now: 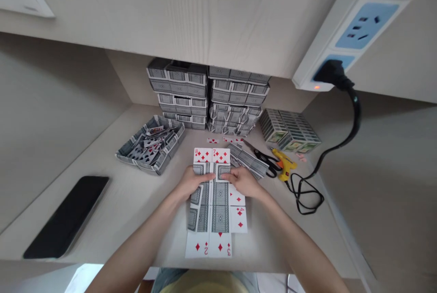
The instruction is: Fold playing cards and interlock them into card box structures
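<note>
A panel of joined playing cards [220,211] lies on the desk in front of me, mostly grey patterned backs, with red diamond faces showing at the far, near and right edges. My left hand [191,181] grips its left side, thumb stretched over the top of the cards. On the other side my right hand [245,181] pinches the panel, its thumb on a folded card flap [223,172]. The fingers under the panel are hidden. Just beyond my right hand lies a strip of card backs [252,161], next to black-handled scissors [269,162].
A card-made tray [160,163] with loose cards stands left, before stacked card-made boxes [184,88]. Right are a yellow glue gun [285,165] with its cord and packed card decks [290,131]. A black phone-like slab [68,215] lies left; a power strip [355,38] hangs overhead.
</note>
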The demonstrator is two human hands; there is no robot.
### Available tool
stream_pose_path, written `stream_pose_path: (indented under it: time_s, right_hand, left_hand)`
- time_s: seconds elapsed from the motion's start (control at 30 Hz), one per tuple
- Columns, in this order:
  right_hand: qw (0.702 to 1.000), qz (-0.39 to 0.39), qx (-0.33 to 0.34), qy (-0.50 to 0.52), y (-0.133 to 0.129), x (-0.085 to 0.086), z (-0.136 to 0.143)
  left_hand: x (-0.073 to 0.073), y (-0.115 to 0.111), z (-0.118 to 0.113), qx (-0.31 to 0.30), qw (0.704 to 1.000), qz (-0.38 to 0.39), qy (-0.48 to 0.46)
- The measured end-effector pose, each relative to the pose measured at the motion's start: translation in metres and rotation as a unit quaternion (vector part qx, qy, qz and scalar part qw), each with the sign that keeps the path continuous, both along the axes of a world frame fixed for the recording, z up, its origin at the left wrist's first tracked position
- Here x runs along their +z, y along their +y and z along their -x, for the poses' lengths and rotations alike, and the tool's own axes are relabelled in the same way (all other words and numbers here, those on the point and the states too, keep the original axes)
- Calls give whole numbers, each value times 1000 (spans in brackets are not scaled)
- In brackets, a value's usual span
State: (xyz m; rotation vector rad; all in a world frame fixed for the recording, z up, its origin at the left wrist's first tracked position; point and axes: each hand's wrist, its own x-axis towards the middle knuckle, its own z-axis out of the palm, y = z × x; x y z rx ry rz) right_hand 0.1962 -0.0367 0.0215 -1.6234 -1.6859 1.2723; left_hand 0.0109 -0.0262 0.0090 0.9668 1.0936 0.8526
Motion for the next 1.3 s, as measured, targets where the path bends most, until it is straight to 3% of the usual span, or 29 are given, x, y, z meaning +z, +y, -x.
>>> stream_pose_path:
  time_s: [0.2, 0.4, 0.57, 0.73, 0.8, 0.97, 1.17, 1.3]
  right_hand:
    - [995, 53, 69, 48, -1, 1, -5]
    - [1000, -27, 5, 15, 0, -10, -1]
    - [998, -31, -50, 34, 5, -15, -10]
    - [991, 2, -55, 124, 6, -9, -18]
    - [984, 21, -73, 163, 4, -2, -21]
    - [957, 102, -100, 252, -6, 5, -31]
    - [959, 32, -203, 193, -16, -15, -19]
    - [980, -64, -190, 2, -21, -10, -7]
  left_hand:
    - [0, 1, -2, 13, 1000, 8, -9]
    - [-2, 3, 0, 25, 998, 25, -42]
    - [3, 3, 8, -69, 982, 69, -159]
    - [-4, 3, 11, -149, 975, 107, -122]
    - [-8, 4, 10, -131, 980, 105, -110]
    - [-14, 10, 9, -18, 995, 56, -84]
    - [-12, 4, 2, 11, 997, 36, -65]
    - [-9, -1, -1, -11, 998, 35, -46]
